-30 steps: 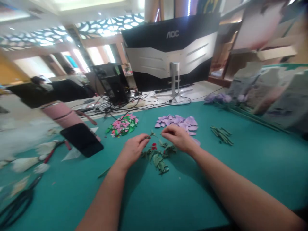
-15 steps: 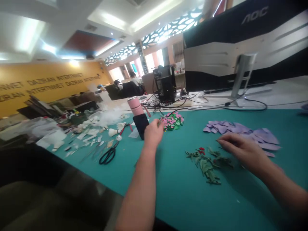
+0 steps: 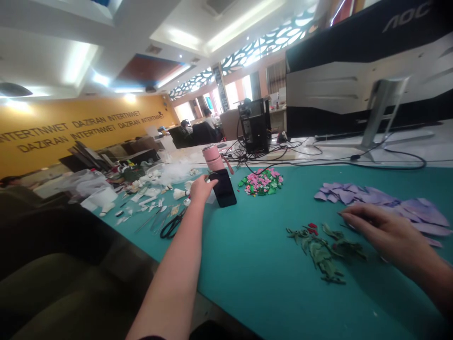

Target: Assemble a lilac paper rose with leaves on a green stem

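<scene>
My left hand (image 3: 201,190) is at the upper left edge of a black phone (image 3: 225,189), with its thumb and fingers closed around that edge. The phone stands tilted against a pink bottle (image 3: 211,157). My right hand (image 3: 384,226) is held in a pinch above the mat; a small dark tip shows at the fingertips, too small to name. Below and left of it lie green leaf pieces (image 3: 320,255) with small red bits (image 3: 312,228). Purple petal pieces (image 3: 354,193) are spread behind my right hand, which hides some of them.
A pile of pink and green flower pieces (image 3: 264,182) lies right of the phone. Black-handled scissors (image 3: 171,227), thin tools and white scraps (image 3: 150,192) cover the left side of the green mat (image 3: 244,255). Cables (image 3: 283,153), a computer tower (image 3: 253,127) and a monitor (image 3: 354,80) stand behind.
My left hand has moved left, from beside the pink flower pile to the phone's left edge. My right hand keeps its pinch over the green leaves. The view has turned slightly left.
</scene>
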Tool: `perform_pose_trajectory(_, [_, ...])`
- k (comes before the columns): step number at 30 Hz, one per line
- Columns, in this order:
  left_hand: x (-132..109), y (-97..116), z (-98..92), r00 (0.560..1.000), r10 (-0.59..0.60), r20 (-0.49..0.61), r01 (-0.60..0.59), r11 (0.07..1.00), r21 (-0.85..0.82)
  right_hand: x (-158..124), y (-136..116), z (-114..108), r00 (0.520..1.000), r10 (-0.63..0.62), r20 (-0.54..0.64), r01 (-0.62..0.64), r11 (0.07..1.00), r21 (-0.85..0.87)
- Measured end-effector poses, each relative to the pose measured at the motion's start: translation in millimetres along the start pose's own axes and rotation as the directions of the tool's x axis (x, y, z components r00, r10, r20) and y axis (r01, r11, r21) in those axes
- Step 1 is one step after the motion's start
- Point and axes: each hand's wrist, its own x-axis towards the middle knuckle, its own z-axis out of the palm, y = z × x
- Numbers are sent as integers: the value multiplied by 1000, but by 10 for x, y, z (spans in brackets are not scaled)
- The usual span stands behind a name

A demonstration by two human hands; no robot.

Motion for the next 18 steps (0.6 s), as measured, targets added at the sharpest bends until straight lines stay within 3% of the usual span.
perform_pose_trajectory(4, [21,-27,6,1000,15,-7,-15,1000,17,7,27,6,1000,-4,-6,4,1000,12])
perform_pose_trajectory(8, [-41,-2,-115,999,5,-42,-4,999,36,-5,-18,-5,1000,6,24,-7,1000,20])
perform_pose_trajectory(11, [-199,170,-237,996,53,-69,-52,998,30,-21,-79,-2,1000,-11,20,10,1000,13])
perform_pose_trajectory(13, [-376,387,-284,983,176,-45,-177,984,-16,-24,-117,10,999,-30,23,30,1000,2])
perform_pose_trajectory(15, [-596,659,-276,936,350,43,-344,933,-102,-19,-144,22,998,-57,29,57,998,4])
perform_pose_trajectory(18, [-933,1072,-157,784,567,253,-509,820,-260,0,-155,22,996,-93,16,92,995,34])
